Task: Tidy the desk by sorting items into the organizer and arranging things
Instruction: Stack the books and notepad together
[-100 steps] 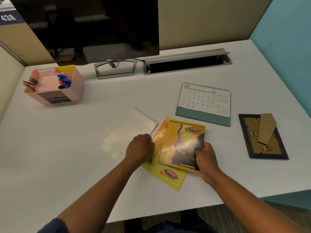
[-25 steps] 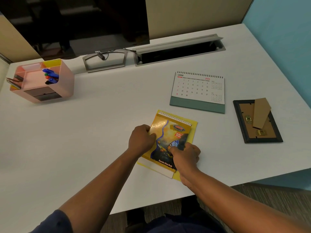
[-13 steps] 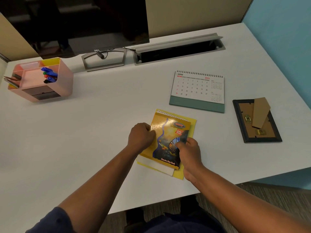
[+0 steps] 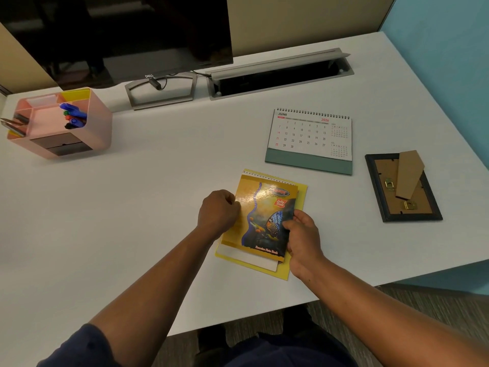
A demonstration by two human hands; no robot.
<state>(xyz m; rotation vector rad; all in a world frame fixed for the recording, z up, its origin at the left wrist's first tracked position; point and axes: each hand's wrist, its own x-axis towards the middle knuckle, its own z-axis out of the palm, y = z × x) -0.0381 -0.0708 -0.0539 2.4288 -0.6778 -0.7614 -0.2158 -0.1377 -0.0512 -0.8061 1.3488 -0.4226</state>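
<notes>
While our left hand (image 4: 218,211) curls against the glossy notebook (image 4: 260,218), our right hand (image 4: 301,238) pinches its right edge. It lies atop a white spiral pad (image 4: 248,258) and yellow booklet (image 4: 300,193), mid-desk (image 4: 158,181), well apart from the pink organizer (image 4: 98,120).

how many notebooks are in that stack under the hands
3, stacked. The butterfly notebook is on top, gripped at its sides by the left hand and right hand; a white spiral pad is under it; a yellow notebook is at the bottom. More may be hidden.
</notes>
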